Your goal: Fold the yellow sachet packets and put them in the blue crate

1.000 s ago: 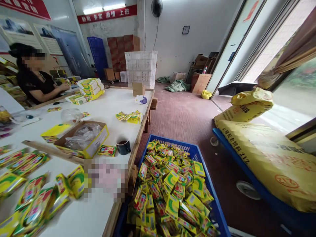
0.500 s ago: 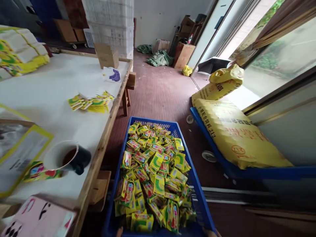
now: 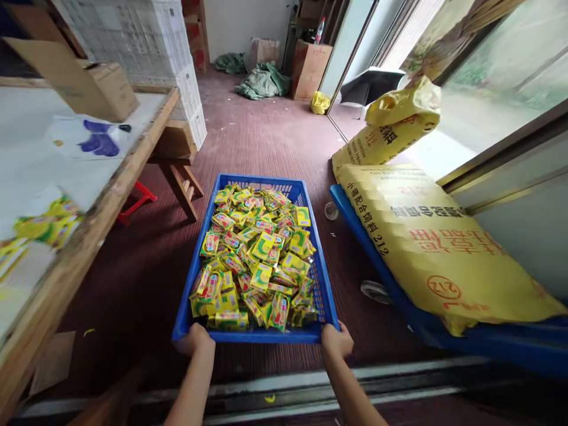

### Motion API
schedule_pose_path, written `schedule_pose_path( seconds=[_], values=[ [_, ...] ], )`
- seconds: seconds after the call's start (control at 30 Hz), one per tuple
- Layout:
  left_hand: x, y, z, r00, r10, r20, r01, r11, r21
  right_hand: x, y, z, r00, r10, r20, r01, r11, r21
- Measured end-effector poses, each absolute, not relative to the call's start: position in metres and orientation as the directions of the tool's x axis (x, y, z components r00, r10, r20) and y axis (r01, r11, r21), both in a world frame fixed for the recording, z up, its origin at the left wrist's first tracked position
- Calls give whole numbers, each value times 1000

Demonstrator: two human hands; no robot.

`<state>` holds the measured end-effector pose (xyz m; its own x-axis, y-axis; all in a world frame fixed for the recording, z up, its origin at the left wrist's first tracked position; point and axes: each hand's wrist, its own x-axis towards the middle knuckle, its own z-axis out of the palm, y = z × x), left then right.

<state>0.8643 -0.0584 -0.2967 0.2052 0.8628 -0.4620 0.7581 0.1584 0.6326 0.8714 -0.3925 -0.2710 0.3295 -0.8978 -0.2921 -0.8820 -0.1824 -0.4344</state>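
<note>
A blue plastic basket [image 3: 320,278] with slotted sides is held out in front of me, above the dark red floor. Many small yellow-and-green packets [image 3: 261,248] with red and pink print fill it in a loose heap. My left hand [image 3: 197,340] is closed around the near left corner of the rim. At the near right corner, my right hand [image 3: 336,341] grips the rim in the same way. Both thumbs lie over the edge, while the other fingers are mostly hidden under the basket.
A white table [image 3: 26,160] with a wooden edge runs along the left, bearing an opened cardboard box [image 3: 110,89] and more packets. On the right, a large yellow sack [image 3: 426,236] lies on a blue trolley [image 3: 377,254]. A metal door track [image 3: 248,393] crosses the floor below.
The view has moved forward, past the mug on the table. The basket now sits farther from me and higher in view, and both hands and forearms have come into sight.
</note>
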Motion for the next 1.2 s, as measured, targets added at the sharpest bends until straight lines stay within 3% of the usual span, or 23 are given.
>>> schedule_pose_path(
  seconds=[0.1, 0.57, 0.83, 1.2],
  values=[
    [957, -64, -295, 0, 932, -363, 781, 226, 582, 960, -396, -275, 364, -893, -263, -848, -201, -490],
    [1335, -106, -269, -207, 902, -379, 792, 382, 475, 1364, -419, -253, 411, -864, -291, -843, -238, -483],
    [1574, -105, -260, -207, 904, -373, 788, 380, 484, 1611, -418, -253, 455, -831, -320, -837, -276, -473],
    [1870, -82, -271, -211, 958, -195, 795, 284, 536, 1923, -396, -258, 513, -809, -287, -811, -349, -469]
  ],
)
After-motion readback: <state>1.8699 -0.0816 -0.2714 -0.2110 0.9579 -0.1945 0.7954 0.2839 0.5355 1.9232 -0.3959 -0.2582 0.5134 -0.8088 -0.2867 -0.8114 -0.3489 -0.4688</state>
